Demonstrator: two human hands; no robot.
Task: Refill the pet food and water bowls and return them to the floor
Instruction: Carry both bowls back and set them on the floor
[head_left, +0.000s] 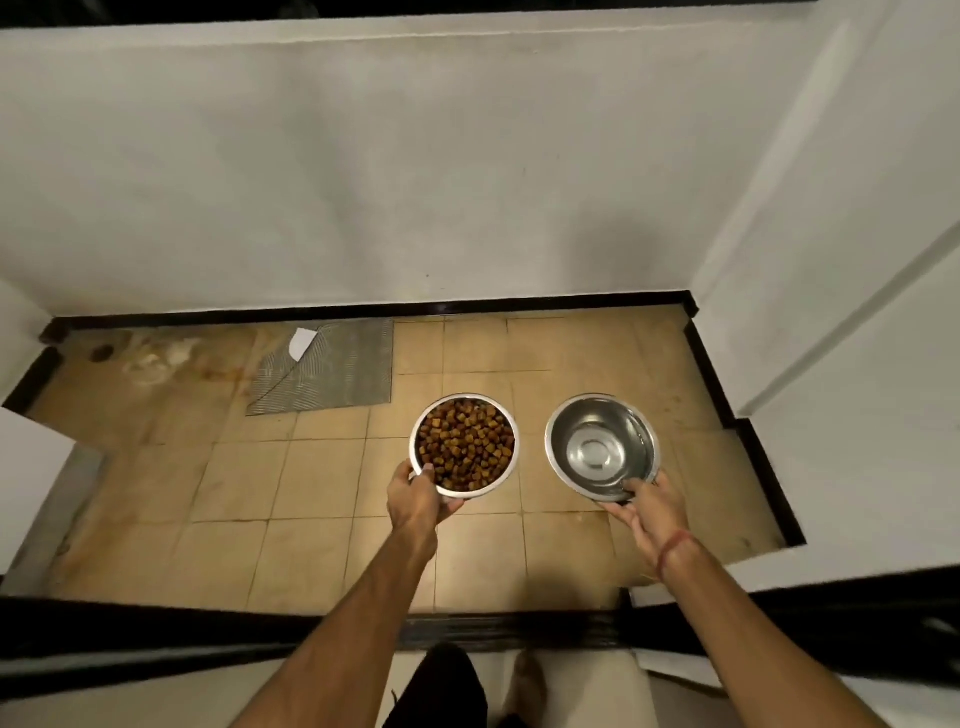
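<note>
Although both bowls are out over the tiled floor (322, 478), neither can be said for certain to rest on it, since each is gripped at its near rim. In the head view, the left hand (415, 499) holds the food bowl (464, 447), thumb hooked over the rim and fingers (451, 506) curled beneath it; brown kibble fills the bowl nearly to the top, so the food refill looks done. The right hand (652, 506) pinches the water bowl (601, 448), thumb inside the rim and fingers pressed together under the base. Its steel inside shines and seems to hold clear water, though the level is hard to judge. The two bowls sit side by side, slightly apart, just right of a striped mat (332, 366) by the wall. What likely remains is to set both down and let go.
</note>
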